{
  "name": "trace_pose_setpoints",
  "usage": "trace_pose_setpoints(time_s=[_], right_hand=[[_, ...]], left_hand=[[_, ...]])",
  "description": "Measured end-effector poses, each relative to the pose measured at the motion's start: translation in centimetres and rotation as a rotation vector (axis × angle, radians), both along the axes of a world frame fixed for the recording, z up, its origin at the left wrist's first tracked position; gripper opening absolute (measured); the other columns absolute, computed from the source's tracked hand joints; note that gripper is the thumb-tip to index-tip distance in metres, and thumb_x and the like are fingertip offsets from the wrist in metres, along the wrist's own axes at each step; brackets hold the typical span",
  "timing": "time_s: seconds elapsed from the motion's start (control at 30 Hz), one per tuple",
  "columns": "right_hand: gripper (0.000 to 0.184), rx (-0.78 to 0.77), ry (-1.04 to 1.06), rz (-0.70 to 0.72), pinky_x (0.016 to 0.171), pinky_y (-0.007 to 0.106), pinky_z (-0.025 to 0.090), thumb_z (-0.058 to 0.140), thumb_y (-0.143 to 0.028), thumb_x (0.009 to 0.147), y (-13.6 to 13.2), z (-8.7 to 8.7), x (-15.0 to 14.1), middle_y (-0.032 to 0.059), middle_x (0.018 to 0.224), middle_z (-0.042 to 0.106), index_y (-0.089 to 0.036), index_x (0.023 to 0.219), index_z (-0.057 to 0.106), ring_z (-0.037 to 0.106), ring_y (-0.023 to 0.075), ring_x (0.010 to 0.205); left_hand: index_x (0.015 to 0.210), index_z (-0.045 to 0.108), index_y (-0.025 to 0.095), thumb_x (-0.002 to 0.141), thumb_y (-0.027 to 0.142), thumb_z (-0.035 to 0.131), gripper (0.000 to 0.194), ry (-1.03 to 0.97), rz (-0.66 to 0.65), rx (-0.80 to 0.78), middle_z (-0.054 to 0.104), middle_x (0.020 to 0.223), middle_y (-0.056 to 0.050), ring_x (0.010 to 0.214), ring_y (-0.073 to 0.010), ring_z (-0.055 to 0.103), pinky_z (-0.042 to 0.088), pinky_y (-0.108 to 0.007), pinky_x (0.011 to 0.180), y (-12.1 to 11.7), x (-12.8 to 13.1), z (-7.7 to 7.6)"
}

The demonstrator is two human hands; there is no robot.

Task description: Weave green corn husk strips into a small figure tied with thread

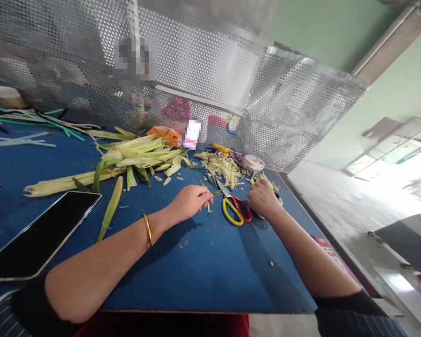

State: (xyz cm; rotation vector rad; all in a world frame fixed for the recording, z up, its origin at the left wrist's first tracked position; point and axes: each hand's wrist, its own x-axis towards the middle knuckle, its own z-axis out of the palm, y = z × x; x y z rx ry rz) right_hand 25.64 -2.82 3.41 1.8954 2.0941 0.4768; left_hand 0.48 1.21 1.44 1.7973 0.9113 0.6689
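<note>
My left hand (188,202) rests on the blue table (203,262), fingers curled together and pinching a thin green leaf strip (215,192) by the scissors. The scissors (233,206), with one yellow and one red handle, lie between my hands, blades pointing away. My right hand (263,199) is closed in a loose fist just right of the scissors, over a small round white object (278,200); what it grips is hidden. A gold bangle (148,230) circles my left wrist.
A pile of long pale green leaves (136,157) lies at the back left, shredded leaf scraps (224,167) further right. A white tape roll (253,163) sits by the perforated metal screen (231,70). A dark phone (35,234) lies at front left. The table's right edge drops to the floor.
</note>
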Motion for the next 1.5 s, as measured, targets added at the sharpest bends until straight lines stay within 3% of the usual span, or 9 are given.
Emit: trace_pose_setpoints(time_s=[0.17,0.37,0.47,0.7,0.97,1.17,1.27,1.4,1.5], right_hand=[[0.022,0.025,0.047,-0.08,0.07,0.035,0.037,0.055,-0.004,0.077,1.1,-0.8,0.3,0.0139,0.078,0.074,-0.016,0.067,0.071,0.066,0.025,0.079],[0.023,0.313,0.342,-0.236,0.059,0.027,0.034,0.039,-0.025,0.096,-0.6,-0.6,1.0,0.0052,0.084,0.074,-0.02,0.098,0.062,0.066,0.0189,0.071],[0.017,0.475,0.524,-0.108,0.061,0.026,0.034,0.043,-0.026,0.095,-2.2,-1.4,0.0,0.0016,0.075,0.071,-0.021,0.092,0.059,0.062,0.0175,0.068],[0.023,0.474,0.315,0.368,0.065,0.03,0.031,0.043,-0.017,0.097,-5.9,-5.3,-4.2,0.002,0.065,0.061,-0.017,0.08,0.058,0.051,0.016,0.061],[0.025,0.373,0.373,0.527,0.068,0.032,0.032,0.039,-0.01,0.096,-9.3,-5.1,-10.0,0.0031,0.071,0.058,-0.017,0.079,0.056,0.048,0.0176,0.067],[0.022,0.402,0.355,0.618,0.072,0.034,0.037,0.041,-0.011,0.097,-10.2,-4.9,-13.6,0.003,0.072,0.058,-0.016,0.084,0.058,0.049,0.0185,0.07],[0.02,0.39,0.344,0.615,0.08,0.036,0.04,0.042,-0.011,0.096,-10.5,-5.2,-14.0,0.0038,0.074,0.061,-0.016,0.089,0.06,0.053,0.0188,0.073],[0.021,0.448,0.48,0.594,0.076,0.032,0.044,0.043,-0.015,0.096,-10.5,-5.4,-11.8,0.0105,0.104,0.067,-0.016,0.108,0.06,0.06,0.019,0.089],[0.019,0.466,0.606,0.144,0.074,0.03,0.044,0.044,-0.02,0.095,-9.0,-5.1,-8.5,0.0098,0.097,0.067,-0.017,0.102,0.061,0.061,0.0195,0.086]], left_hand=[[0.063,0.064,0.017,0.08,0.028,0.055,0.022,-0.079,-0.004,-0.177,0.054,0.055,0.002,0.046,-0.0092,0.047,0.033,-0.021,0.046,-0.2,-0.1,0.5],[0.063,0.061,0.016,0.081,0.025,0.056,0.021,-0.121,0.027,-0.388,0.052,0.054,0.002,0.044,-0.0086,0.045,0.032,-0.019,0.04,-0.3,0.2,0.7],[0.065,0.059,0.015,0.084,0.023,0.053,0.021,-0.138,0.018,-0.462,0.052,0.055,0.002,0.044,-0.009,0.047,0.035,-0.02,0.04,-0.2,0.3,0.6],[0.068,0.058,0.014,0.083,0.023,0.055,0.018,-0.094,-0.026,-0.531,0.056,0.059,0.0,0.05,-0.0104,0.054,0.034,-0.019,0.041,-0.6,0.3,0.3],[0.071,0.064,0.014,0.078,0.029,0.06,0.017,-0.05,-0.145,-0.674,0.07,0.083,-0.006,0.077,-0.0166,0.065,0.042,-0.022,0.053,-1.3,0.5,-0.1],[0.065,0.064,0.012,0.072,0.025,0.065,0.015,-0.008,-0.357,-0.775,0.057,0.059,0.0,0.052,-0.0103,0.048,0.032,-0.023,0.045,-1.6,0.5,-1.0],[0.064,0.062,0.011,0.075,0.025,0.066,0.018,-0.083,-0.378,-0.903,0.056,0.057,-0.001,0.047,-0.008,0.044,0.026,-0.021,0.043,-1.5,0.7,-1.3],[0.066,0.06,0.011,0.084,0.025,0.06,0.023,-0.143,-0.191,-0.962,0.062,0.064,-0.004,0.056,-0.0105,0.056,0.026,-0.019,0.043,-0.5,0.6,-1.0],[0.069,0.059,0.011,0.09,0.021,0.052,0.024,-0.15,-0.056,-0.92,0.057,0.06,-0.001,0.052,-0.0087,0.054,0.03,-0.018,0.043,0.7,0.2,-0.6]])
